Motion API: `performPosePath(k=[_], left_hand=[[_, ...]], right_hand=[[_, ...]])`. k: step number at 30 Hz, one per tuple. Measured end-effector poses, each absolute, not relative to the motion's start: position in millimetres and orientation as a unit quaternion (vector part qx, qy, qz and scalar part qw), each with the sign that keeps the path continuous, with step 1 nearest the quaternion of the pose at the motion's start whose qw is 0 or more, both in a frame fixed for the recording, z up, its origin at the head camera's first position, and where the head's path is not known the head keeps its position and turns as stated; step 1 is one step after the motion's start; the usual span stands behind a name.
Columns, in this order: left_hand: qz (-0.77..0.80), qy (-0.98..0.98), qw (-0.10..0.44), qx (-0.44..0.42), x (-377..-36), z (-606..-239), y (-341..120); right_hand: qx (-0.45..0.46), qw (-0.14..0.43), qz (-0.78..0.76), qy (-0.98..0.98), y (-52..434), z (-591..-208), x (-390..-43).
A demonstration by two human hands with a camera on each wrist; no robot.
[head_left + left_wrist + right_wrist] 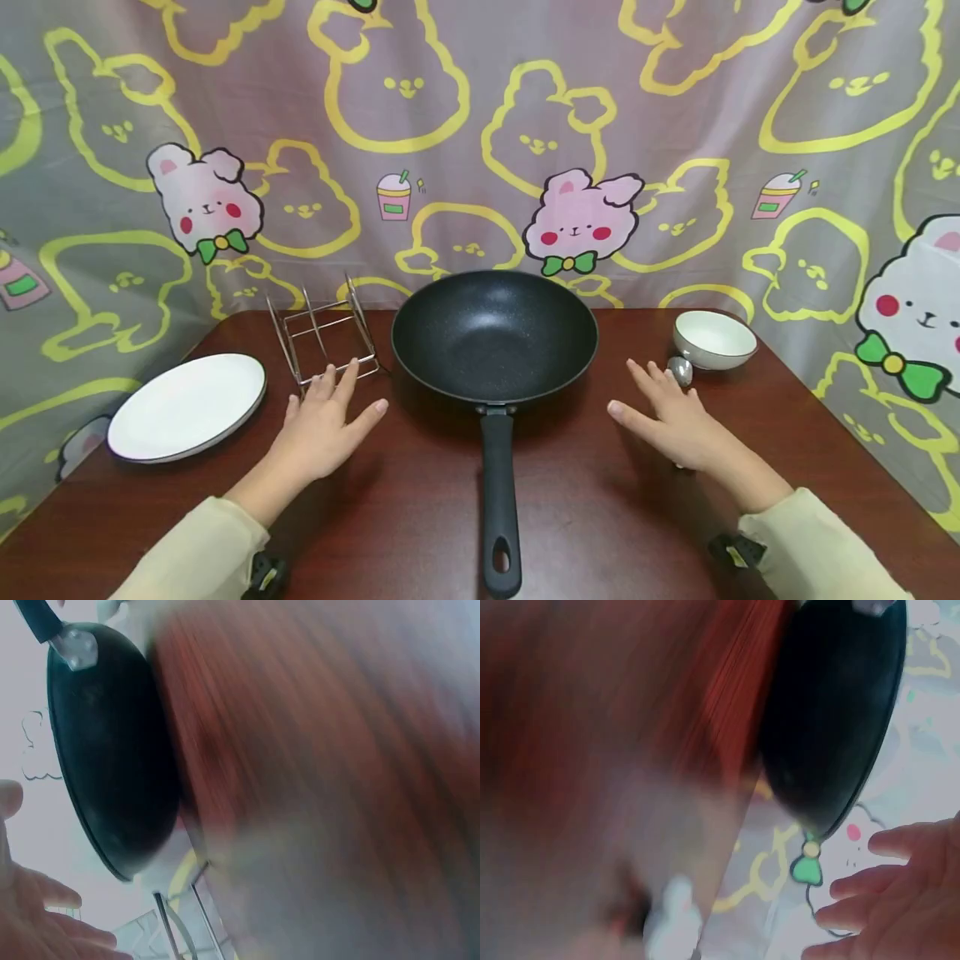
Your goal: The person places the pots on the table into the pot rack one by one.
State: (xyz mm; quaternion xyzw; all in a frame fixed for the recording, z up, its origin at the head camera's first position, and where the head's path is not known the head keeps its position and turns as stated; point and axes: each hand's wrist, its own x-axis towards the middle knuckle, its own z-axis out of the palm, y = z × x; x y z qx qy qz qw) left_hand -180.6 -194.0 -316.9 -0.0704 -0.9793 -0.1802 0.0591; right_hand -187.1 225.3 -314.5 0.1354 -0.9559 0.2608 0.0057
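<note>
The left hand (322, 421) and right hand (675, 417) lie flat and open beside the black pan (495, 337), holding nothing.

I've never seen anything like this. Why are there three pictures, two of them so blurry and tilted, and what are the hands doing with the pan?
No machine here: a person wears three cameras. The big picture comes from the head, looking down at a brown table. The two blurry ones come from cameras on the wrists, so they see the scene sideways and from very near.

The left hand and the right hand lie open, fingers straight, on either side of a black pan with its handle pointing toward the person. Neither hand holds anything.

To the left are a white plate and a wire rack. To the right is a small white bowl with a metal spoon beside it.
</note>
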Motion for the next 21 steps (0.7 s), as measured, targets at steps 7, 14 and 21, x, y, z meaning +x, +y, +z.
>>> performPosePath(k=[7,14,21], left_hand=[[-0.300,-0.944,0.089,-0.101,-173,-319,-179],[-0.421,-0.899,0.076,-0.099,-169,-322,-161],[-0.590,-0.803,-0.002,-0.085,-170,-327,-143]], right_hand=[[0.164,0.012,0.322,-0.933,206,-316,-168],[0.172,-0.005,0.401,-0.900,186,-319,-157],[0.199,-0.079,0.525,-0.824,172,-325,-153]])
